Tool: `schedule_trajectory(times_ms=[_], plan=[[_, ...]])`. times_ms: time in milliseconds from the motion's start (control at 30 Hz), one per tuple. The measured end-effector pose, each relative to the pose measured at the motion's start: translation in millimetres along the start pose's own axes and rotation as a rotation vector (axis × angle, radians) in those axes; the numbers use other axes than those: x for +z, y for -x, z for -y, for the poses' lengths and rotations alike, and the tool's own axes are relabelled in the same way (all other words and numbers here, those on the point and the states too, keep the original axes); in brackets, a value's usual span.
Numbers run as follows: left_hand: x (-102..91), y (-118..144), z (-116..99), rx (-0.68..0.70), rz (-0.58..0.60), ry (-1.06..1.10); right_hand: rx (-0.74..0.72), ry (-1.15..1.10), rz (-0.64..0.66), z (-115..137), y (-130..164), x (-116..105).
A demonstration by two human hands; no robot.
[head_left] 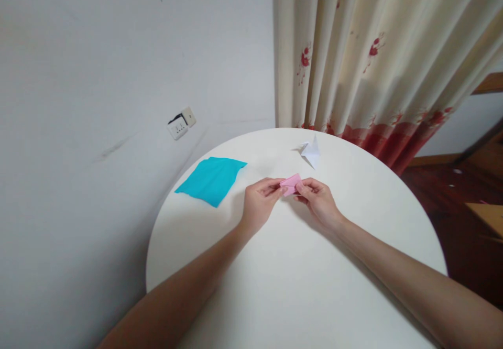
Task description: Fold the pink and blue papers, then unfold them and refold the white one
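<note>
In the head view, two bare hands work over the middle of a smooth white round counter (pixel 251 296). The left hand (pixel 259 202) pinches the left edge of a small, flat piece of folded pink paper (pixel 291 183) between thumb and fingers. The right hand (pixel 320 202) grips the same piece at its right edge, its thumb lying on the near face and the fingers curled behind and below. The pink paper is thus clamped between both hands, tilted. The hands are close together, with the paper bridging the gap between them.

To the left of the left hand, apart from it, a bright turquoise four-cornered sheet (pixel 212 180) lies spread near the counter's edge. Beyond the right hand, near the far edge, sits a white folded-paper figure (pixel 311 153) with pointed tips.

A pale, scuffed wall (pixel 118 50) rises on the left, bearing a white plastic socket plate (pixel 178 128). Behind the counter hangs a cream cloth curtain (pixel 353 40) with red flower prints and a red lower band. Dark reddish floor (pixel 424 192) shows at the right.
</note>
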State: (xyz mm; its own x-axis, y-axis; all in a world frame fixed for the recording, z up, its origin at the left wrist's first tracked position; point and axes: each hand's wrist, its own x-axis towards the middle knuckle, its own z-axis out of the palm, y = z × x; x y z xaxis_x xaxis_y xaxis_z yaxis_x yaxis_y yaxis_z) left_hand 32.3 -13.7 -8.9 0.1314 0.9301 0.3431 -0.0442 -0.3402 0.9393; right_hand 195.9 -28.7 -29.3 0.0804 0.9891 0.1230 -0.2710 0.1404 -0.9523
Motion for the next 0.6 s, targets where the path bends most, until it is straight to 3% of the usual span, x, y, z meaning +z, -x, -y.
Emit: schedule_trajectory(times_ms=[200,367,600], plan=[[-4.9,0,-7,0.213,0.040,-0.270,-0.453,0.481,-0.032,10,3,-3],[-4.7,2,-18,0.311,0.096,-0.364,-0.806,0.704,-0.029,14,6,-6],[-5.8,2,-22,0.338,0.143,-0.393,-0.976,0.862,0.001,18,5,-9]])
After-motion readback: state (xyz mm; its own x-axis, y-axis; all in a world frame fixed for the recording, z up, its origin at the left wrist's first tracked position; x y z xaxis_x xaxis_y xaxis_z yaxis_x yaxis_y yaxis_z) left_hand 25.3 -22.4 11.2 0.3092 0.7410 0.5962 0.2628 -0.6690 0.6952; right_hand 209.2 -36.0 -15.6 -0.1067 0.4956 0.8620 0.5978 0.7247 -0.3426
